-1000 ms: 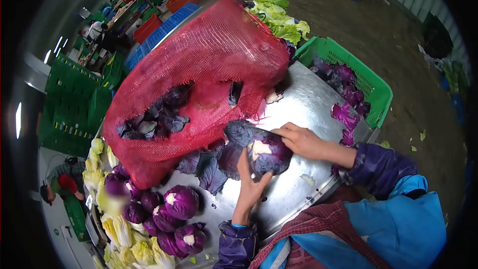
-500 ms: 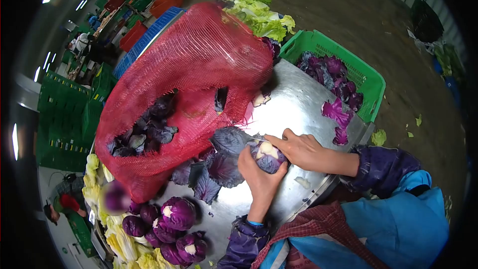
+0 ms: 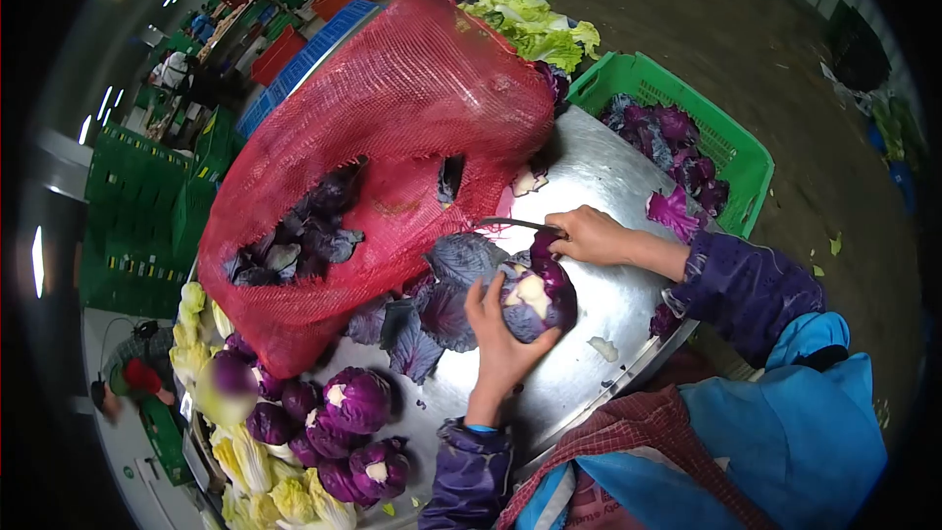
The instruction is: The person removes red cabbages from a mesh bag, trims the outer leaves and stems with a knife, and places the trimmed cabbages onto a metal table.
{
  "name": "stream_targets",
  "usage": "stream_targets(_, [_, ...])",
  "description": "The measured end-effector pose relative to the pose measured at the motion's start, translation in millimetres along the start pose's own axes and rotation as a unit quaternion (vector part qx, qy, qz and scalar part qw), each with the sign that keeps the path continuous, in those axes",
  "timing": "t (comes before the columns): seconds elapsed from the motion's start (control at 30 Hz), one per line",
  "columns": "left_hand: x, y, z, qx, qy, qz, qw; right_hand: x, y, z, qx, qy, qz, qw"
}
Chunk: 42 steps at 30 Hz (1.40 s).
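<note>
My left hand (image 3: 502,342) is wrapped round a red cabbage (image 3: 559,302), its pale cut stem facing up. In my right hand (image 3: 595,238) is a knife (image 3: 507,224), its dark blade pointing left above the metal table (image 3: 471,388). A purple outer leaf (image 3: 543,246) stands up from the cabbage at my right fingers, bent away from the head. Loose dark leaves (image 3: 448,314) lie left of the cabbage, by the red mesh sack (image 3: 402,88). Several trimmed red cabbages (image 3: 355,400) sit together at the lower left.
A green crate (image 3: 751,162) of purple leaves stands beyond the table's right end. Pale Chinese cabbages (image 3: 240,456) line the left edge, with green leaves (image 3: 530,15) at the far end. A person (image 3: 137,373) is at the left. Green crates (image 3: 132,216) are stacked behind.
My right hand and the knife have lifted off the stem, up and right. An outer leaf has been pulled away from the cabbage, baring shiny purple. My view has shifted slightly.
</note>
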<state>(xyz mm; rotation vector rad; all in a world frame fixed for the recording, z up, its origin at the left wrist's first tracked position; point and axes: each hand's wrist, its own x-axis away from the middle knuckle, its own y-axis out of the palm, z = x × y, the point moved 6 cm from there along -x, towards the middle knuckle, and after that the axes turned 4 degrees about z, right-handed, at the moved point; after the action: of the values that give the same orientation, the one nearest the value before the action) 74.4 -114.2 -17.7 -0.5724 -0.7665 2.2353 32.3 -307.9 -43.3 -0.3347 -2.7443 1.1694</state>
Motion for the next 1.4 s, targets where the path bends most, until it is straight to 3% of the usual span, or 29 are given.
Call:
stream_targets(0.07, [9.3,-7.9,-25.7,0.045,-0.021,0.021,0.999,11.2,-1.9,-6.4,-0.033,0.014,0.011,0.999])
stream_targets(0.13, [17.2,-7.7,-36.6,0.189,-0.150,0.047,0.969,29.7,-5.8,-29.6,-0.002,0.027,-0.010,1.000])
stream_targets(0.27, [14.0,1.6,-39.8,0.186,-0.202,0.089,0.957,48.2,2.0,-48.5,0.002,-0.021,-0.027,0.999])
stream_targets(0.33, [15.8,-0.8,-35.7,0.138,-0.178,0.119,0.967,44.0,-4.5,-0.1,-0.105,0.122,0.018,0.987])
stream_targets(0.4, [16.6,-1.9,-33.3,0.137,-0.163,0.122,0.969,41.8,-25.5,39.6,-0.025,0.173,0.078,0.981])
stream_targets(0.5, [14.7,2.0,-27.2,0.137,-0.150,0.104,0.973,47.3,-32.5,39.2,0.076,0.216,0.046,0.972])
stream_targets(0.6, [4.3,-0.5,-6.3,0.060,-0.130,0.091,0.986,55.5,-1.8,-15.1,0.037,-0.038,0.086,0.995])
stream_targets(0.63, [2.7,0.1,-0.7,0.038,-0.127,0.092,0.987,59.6,-5.2,-44.1,0.010,-0.064,0.055,0.996])
stream_targets(0.67, [1.9,2.6,0.5,0.037,-0.126,0.091,0.987,63.7,-0.9,-56.6,0.003,-0.079,0.093,0.992])
stream_targets(0.73, [2.6,3.9,2.0,0.018,-0.121,0.106,0.987,62.4,5.1,-60.0,0.006,-0.029,0.076,0.997])
stream_targets(0.87, [-0.9,4.1,3.9,0.006,-0.102,0.090,0.991,49.2,9.4,-49.1,-0.005,-0.017,0.113,0.993])
stream_targets(0.93, [3.0,8.4,15.2,-0.025,-0.036,0.076,0.996,37.7,11.1,-21.6,-0.015,0.075,0.121,0.990])
stream_targets(1.13, [3.2,-5.9,7.3,0.001,-0.046,0.054,0.997,45.3,0.3,-31.4,-0.096,-0.029,0.131,0.986])
stream_targets(1.2, [4.0,-4.7,2.9,-0.022,-0.078,0.001,0.997,40.9,5.6,-12.2,-0.126,-0.007,0.093,0.988])
stream_targets(1.23, [6.2,-6.9,0.8,-0.022,-0.079,0.000,0.997,36.4,3.6,18.5,-0.095,0.065,0.112,0.987])
stream_targets(1.27, [7.1,-6.5,1.2,-0.018,-0.058,-0.017,0.998,35.0,-2.6,53.8,-0.021,0.060,0.183,0.981])
stream_targets(1.3, [5.0,-5.0,2.6,-0.012,-0.035,-0.032,0.999,34.3,-13.9,74.6,0.074,0.061,0.162,0.982])
stream_targets(1.33, [0.7,-3.5,2.3,-0.010,-0.032,-0.029,0.999,33.9,-30.0,54.9,0.077,0.059,0.164,0.982])
stream_targets(1.4, [4.4,-4.4,-0.6,0.055,-0.055,0.001,0.997,44.8,-30.2,10.2,0.049,0.042,0.056,0.996])
